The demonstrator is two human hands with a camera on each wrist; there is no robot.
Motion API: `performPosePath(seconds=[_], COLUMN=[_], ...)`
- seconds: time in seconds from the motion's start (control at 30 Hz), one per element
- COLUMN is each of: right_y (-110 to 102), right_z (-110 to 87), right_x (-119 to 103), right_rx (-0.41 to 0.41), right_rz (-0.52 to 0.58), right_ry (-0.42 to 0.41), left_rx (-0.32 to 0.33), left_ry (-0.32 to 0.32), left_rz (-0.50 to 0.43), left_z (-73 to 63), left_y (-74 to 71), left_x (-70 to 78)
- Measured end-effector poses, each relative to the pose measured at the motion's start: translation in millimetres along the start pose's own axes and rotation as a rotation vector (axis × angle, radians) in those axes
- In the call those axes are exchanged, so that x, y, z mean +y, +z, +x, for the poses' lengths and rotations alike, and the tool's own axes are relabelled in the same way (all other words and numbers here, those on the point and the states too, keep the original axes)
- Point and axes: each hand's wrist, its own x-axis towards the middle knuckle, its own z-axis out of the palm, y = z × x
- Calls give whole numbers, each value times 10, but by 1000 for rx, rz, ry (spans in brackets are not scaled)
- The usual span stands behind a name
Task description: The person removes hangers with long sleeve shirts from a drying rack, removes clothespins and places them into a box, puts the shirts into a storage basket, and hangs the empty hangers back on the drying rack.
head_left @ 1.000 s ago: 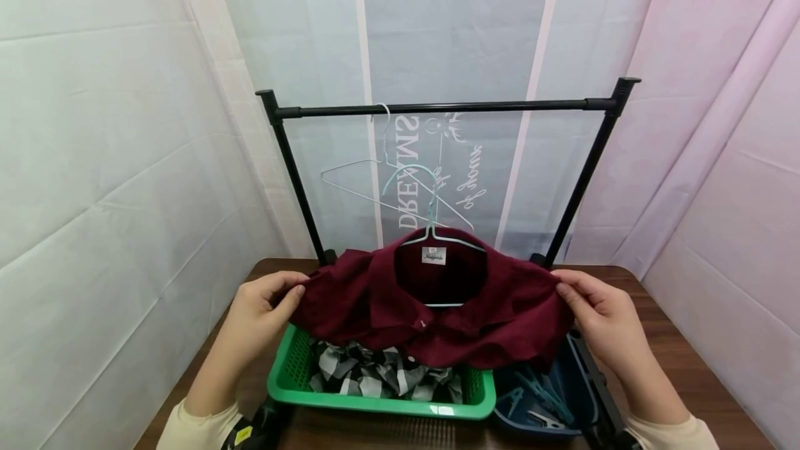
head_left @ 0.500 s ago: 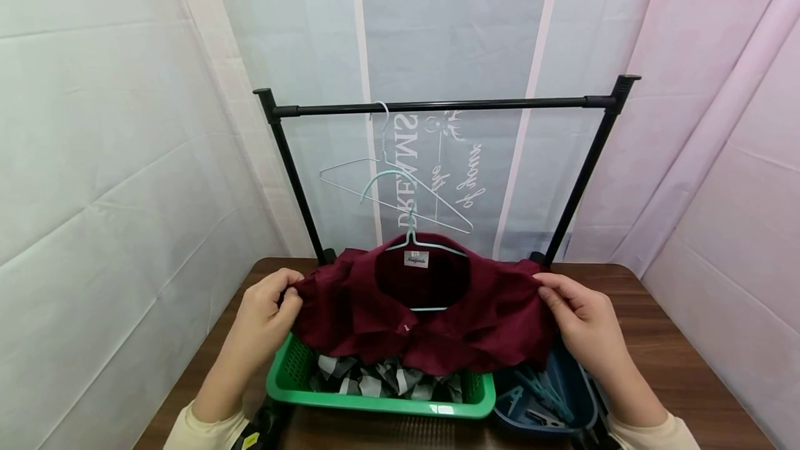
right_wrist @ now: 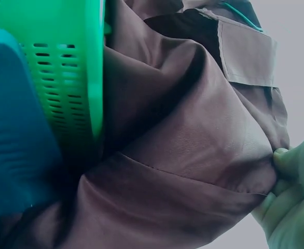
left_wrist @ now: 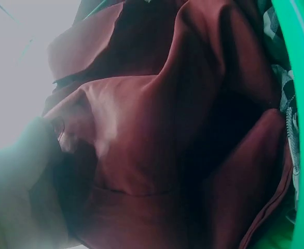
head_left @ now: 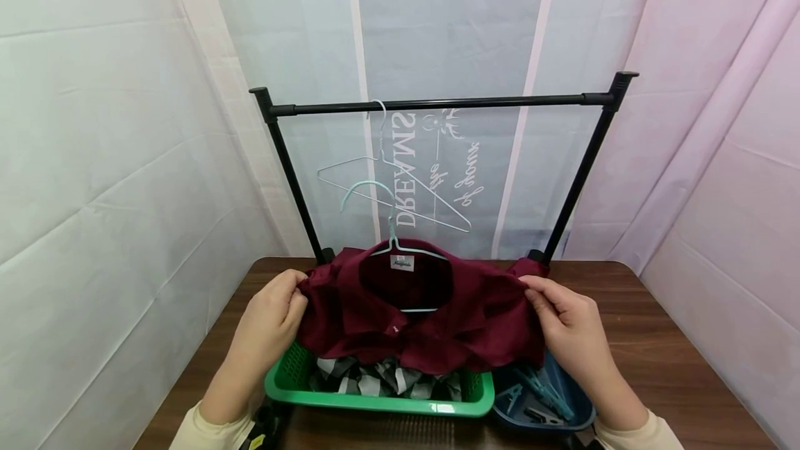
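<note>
Head view is showing the left hand [head_left: 269, 314] and the right hand [head_left: 571, 325] spreading a maroon shirt [head_left: 431, 342] between them. The left fingers are closing tightly on one shoulder, thumb pressing toward the curled fingers; the right thumb and fingertips are pinching the opposite shoulder with little gap besides the cloth. Between both sets of fingers, the collar is facing forward and a white label [head_left: 402, 263] is showing inside the neck. A mint hanger [head_left: 392, 228] is sitting inside the shirt, its hook rising above finger height and pointing toward the left-hand side. Farther back and higher than the fingers, a white wire hanger [head_left: 382, 141] is hanging from the bar of a black rack [head_left: 475, 102], and a curtain [head_left: 450, 33] with reversed lettering is covering the background.

Below and inward from the left fingers, a green basket [head_left: 381, 405] is holding black, grey and white checked cloth [head_left: 381, 382], partly hidden by the shirt. Below the right fingers, a blue container [head_left: 544, 428] is standing beside the basket, holding clothespins [head_left: 550, 394]. All this is resting over a brown tabletop [head_left: 650, 339]. Right wrist view is confirming the pinch; left wrist view is blurring the left fingertips.
</note>
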Motion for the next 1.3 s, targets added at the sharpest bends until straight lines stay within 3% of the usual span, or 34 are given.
performPosePath(seconds=[0.47,0.8,1.1,1.3], right_y=[188,182,196,226], right_z=[-98,-109,-130,-120], right_x=[-105,-182,-187,-199], right_rx=[-61,-61,-118,-121], right_rz=[-1,12,20,4], right_ry=[-144,-159,-141,-183], left_rx=[-77,-31,-49,-39], left_ry=[105,236,251,256], left_rz=[-95,-161,-227,-262], left_z=[-45,-22,-36,-31], left_y=[120,108,110,98], left_x=[147,196,227,167])
